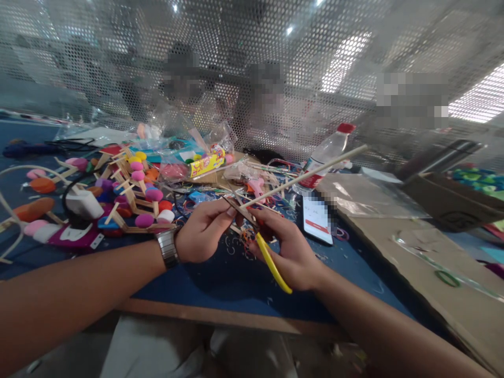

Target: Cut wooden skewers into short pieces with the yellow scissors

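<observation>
My left hand [202,231], with a metal-band watch at its wrist, is closed in a pinch at the lower end of a long pale wooden stick [307,179]. The stick slants up to the right, over the table. In my right hand [291,252] is a tool with a yellow handle and slim metal jaws, which looks like pliers [271,265]. The jaws lie at the stick's lower end, close to my left thumb. Whether they touch the stick I cannot tell. Loose rubber bands and scraps [248,239] lie beneath my hands.
Wooden-stick pieces with coloured foam balls [136,194] and a purple device with a white plug [82,210] fill the left. Behind my hands stand a yellow packet [207,164] and a plastic bottle [323,157]. A phone [317,218] and cardboard [394,252] lie right.
</observation>
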Demonstrator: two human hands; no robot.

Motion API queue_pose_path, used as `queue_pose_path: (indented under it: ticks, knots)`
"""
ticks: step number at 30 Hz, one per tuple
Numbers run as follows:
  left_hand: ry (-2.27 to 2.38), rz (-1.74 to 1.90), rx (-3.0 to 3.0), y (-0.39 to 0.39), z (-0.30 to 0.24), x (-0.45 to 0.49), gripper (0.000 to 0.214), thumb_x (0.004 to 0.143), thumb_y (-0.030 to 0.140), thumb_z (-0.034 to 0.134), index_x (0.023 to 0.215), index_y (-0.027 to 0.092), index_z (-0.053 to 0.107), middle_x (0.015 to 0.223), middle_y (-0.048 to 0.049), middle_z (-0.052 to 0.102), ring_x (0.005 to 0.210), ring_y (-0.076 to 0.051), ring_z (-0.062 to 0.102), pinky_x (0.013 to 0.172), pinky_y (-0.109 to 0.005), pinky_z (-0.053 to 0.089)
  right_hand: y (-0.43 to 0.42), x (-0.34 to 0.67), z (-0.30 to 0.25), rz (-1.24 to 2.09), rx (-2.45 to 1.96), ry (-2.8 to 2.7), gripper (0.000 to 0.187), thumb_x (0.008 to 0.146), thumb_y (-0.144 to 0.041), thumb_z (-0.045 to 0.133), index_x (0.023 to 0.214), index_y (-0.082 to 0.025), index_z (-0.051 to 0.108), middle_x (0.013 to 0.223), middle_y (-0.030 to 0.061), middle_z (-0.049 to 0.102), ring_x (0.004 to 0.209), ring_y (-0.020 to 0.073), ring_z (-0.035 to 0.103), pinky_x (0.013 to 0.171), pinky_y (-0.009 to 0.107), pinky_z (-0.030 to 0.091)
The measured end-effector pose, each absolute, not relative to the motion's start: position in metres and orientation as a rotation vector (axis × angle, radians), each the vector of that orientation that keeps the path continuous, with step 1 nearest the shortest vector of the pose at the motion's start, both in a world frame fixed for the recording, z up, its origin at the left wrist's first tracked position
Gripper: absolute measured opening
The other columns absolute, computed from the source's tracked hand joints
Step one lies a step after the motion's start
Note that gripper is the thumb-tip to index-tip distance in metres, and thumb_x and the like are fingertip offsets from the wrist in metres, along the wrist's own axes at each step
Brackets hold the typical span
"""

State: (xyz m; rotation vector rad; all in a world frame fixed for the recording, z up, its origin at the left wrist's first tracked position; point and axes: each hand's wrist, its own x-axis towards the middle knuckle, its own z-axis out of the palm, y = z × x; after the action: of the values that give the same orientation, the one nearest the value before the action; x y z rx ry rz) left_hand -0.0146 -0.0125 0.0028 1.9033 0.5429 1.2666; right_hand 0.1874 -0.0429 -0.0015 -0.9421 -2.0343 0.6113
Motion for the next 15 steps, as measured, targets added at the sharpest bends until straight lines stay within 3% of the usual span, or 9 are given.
queue_pose_path:
  ticks: [5, 15]
  knots:
    - [0.555, 1.236, 1.802, -0.0124, 0.001, -0.0142, 0.039, 0.099, 0.038, 0.047, 0.069, 0.015, 0.058, 0.058, 0.0023, 0.046, 0.052, -0.01, 0.036, 0.049, -0.024, 0.03, -0.0437, 0.1879, 0.0, 0.598, -0.93, -2.081, 0.046, 0.088, -0.032, 0.066, 0.129, -0.013, 0.061, 0.084, 0.0059, 0.063, 0.068, 0.016, 0.055, 0.059, 0.029, 0.047]
    - [0.533, 1.214, 1.772, -0.0138, 0.0007, -0.0136, 0.041, 0.1, 0.041, 0.045, 0.071, 0.016, 0.057, 0.057, 0.0026, 0.043, 0.05, -0.01, 0.034, 0.046, -0.024, 0.027, -0.0461, 0.1891, -0.001, 0.604, -0.986, -2.1, 0.049, 0.089, -0.033, 0.066, 0.132, -0.013, 0.059, 0.088, 0.0082, 0.067, 0.071, 0.0169, 0.058, 0.062, 0.031, 0.049]
